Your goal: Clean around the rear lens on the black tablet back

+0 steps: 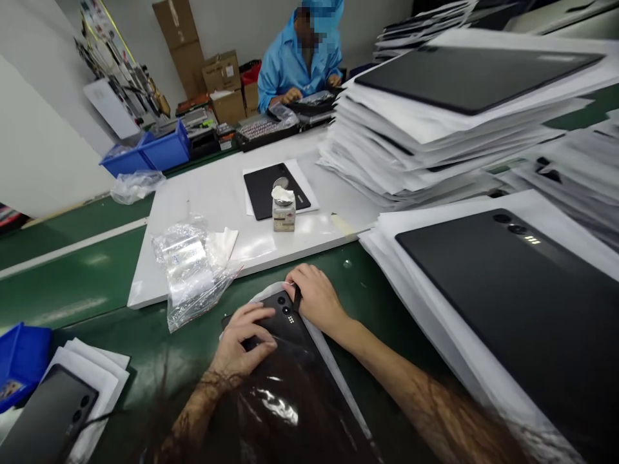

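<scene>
A dark tablet back panel (294,361) with two round camera rings and several small bright dots near its far edge lies in front of me, glossy film over its nearer part. White sheet (329,361) shows along its right side and behind its far edge. My left hand (244,338) rests on the panel left of the camera rings, fingers apart and thumb bent inward. At the panel's far right corner, my right hand (316,296) pinches a small flat black piece (296,298); its exact kind is unclear, and its fingertips are partly hidden.
On the white board (217,193) stand a small bottle (284,209) with white material on top and another dark panel (264,190). A clear plastic bag (193,277) overhangs its edge. Panels and white sheets (387,142) pile up at right. A person in blue (300,58) sits beyond.
</scene>
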### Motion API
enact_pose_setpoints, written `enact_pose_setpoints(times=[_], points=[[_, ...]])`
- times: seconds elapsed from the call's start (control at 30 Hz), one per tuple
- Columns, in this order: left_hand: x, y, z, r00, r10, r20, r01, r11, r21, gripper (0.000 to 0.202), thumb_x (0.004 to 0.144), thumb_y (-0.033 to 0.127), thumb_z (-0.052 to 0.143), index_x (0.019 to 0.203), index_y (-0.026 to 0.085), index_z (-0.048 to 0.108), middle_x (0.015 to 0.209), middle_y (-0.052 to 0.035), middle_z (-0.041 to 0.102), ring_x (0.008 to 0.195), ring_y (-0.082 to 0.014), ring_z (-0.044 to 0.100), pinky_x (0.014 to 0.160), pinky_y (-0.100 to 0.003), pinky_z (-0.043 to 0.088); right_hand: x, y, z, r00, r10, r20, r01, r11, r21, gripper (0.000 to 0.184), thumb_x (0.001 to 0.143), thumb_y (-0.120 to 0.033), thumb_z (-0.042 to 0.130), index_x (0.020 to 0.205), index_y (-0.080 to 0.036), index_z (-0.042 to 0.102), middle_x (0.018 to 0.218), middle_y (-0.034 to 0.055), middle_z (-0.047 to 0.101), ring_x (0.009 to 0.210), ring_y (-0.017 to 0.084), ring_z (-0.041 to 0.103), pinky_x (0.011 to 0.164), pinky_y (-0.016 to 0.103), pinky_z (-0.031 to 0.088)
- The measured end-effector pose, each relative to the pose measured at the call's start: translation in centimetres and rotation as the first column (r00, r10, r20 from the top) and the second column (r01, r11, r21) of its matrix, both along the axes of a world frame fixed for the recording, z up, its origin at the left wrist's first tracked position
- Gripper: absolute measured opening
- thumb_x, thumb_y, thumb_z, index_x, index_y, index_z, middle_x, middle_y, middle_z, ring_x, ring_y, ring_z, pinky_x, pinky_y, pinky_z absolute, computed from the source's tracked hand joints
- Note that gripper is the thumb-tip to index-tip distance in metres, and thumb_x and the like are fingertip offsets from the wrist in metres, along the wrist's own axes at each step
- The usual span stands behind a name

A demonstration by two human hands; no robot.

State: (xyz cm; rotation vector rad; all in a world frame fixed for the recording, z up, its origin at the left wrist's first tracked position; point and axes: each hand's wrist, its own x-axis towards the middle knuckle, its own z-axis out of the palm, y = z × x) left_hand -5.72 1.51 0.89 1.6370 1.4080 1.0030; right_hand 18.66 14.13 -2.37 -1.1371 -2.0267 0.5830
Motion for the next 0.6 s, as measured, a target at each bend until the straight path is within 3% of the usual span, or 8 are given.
enact_pose_setpoints(times=[0.07,0.13,0.17,0.23,0.33,0.47,0.57,0.6], points=[[-1.3,1.5,0.9,0.998,0.041,-0.038,-0.043,0.998,-0.037,0.010,0.091,0.040,0.103,0.086,0.032,0.103,0.170,-0.0193,0.091,0.176,-0.0575,0.073,0.148,-0.085,0.054,-0.2,0.0,0.8,0.990,0.052,-0.132,-0.054,0.998,-0.017,0.027,0.114,-0.024,0.072,0.089,-0.032,0.066,0.099,0.0070,0.082,0.094,0.033,0.078,0.088,0.046,0.068],[-2.2,3.2,1.8,0.998,0.046,-0.044,-0.050,0.995,-0.084,0.017,0.091,0.045,0.104,0.084,0.029,0.101,0.175,-0.0209,0.088,0.171,-0.0582,0.077,0.146,-0.083,0.057,-0.4,-0.3,1.6,0.961,0.092,-0.262,-0.103,0.994,-0.027,0.026,0.117,-0.031,0.069,0.091,-0.033,0.067,0.097,0.0051,0.083,0.091,0.031,0.081,0.086,0.046,0.072],[-2.4,3.9,2.2,0.999,0.030,-0.035,-0.033,0.994,-0.107,0.023,0.089,0.049,0.104,0.081,0.028,0.099,0.164,-0.0217,0.094,0.158,-0.0567,0.087,0.138,-0.078,0.066,-0.5,-0.4,2.0,0.942,0.103,-0.320,-0.120,0.992,-0.033,0.027,0.118,-0.036,0.068,0.092,-0.033,0.068,0.095,0.0036,0.083,0.087,0.030,0.081,0.083,0.045,0.074],[-2.4,5.2,2.7,1.000,-0.021,-0.010,0.019,0.989,-0.147,0.037,0.087,0.060,0.104,0.075,0.027,0.093,0.124,-0.0192,0.103,0.118,-0.0488,0.099,0.112,-0.063,0.081,-0.6,-0.5,2.7,0.900,0.093,-0.426,-0.128,0.990,-0.056,0.029,0.119,-0.044,0.069,0.091,-0.034,0.071,0.088,0.0005,0.083,0.079,0.029,0.082,0.077,0.044,0.075],[-1.9,6.2,3.1,0.998,-0.059,-0.006,0.057,0.986,-0.155,0.054,0.078,0.075,0.105,0.065,0.027,0.082,0.077,-0.0107,0.087,0.077,-0.0388,0.089,0.082,-0.052,0.079,-0.3,-1.0,3.2,0.824,-0.009,-0.566,-0.069,0.991,-0.117,0.032,0.120,-0.056,0.071,0.097,-0.036,0.080,0.089,0.0004,0.088,0.082,0.031,0.089,0.075,0.046,0.079],[-1.7,6.1,3.7,0.998,0.001,-0.059,-0.009,0.993,-0.122,0.054,0.072,0.074,0.103,0.058,0.030,0.074,0.069,-0.0053,0.077,0.070,-0.0359,0.081,0.073,-0.049,0.072,1.5,-4.0,2.7,0.744,-0.097,-0.661,-0.045,0.980,-0.194,0.038,0.112,-0.077,0.067,0.108,-0.049,0.093,0.084,-0.0018,0.091,0.072,0.038,0.093,0.059,0.051,0.077],[-1.7,5.5,4.8,0.994,0.033,-0.104,-0.044,0.994,-0.104,0.049,0.072,0.074,0.095,0.057,0.032,0.073,0.066,-0.0025,0.072,0.064,-0.0338,0.077,0.064,-0.046,0.066,2.7,-7.5,2.2,0.824,-0.015,-0.566,-0.109,0.977,-0.184,0.020,0.085,-0.078,0.079,0.100,-0.075,0.092,0.066,-0.0100,0.082,0.053,0.035,0.085,0.045,0.041,0.059],[-1.6,5.2,5.4,0.992,0.032,-0.120,-0.043,0.994,-0.096,0.050,0.071,0.075,0.094,0.056,0.032,0.073,0.067,-0.0026,0.074,0.063,-0.0343,0.078,0.063,-0.046,0.065,2.8,-8.5,2.2,0.865,0.014,-0.501,-0.115,0.979,-0.171,0.025,0.073,-0.075,0.085,0.097,-0.081,0.090,0.061,-0.0098,0.080,0.050,0.035,0.083,0.044,0.038,0.053]])
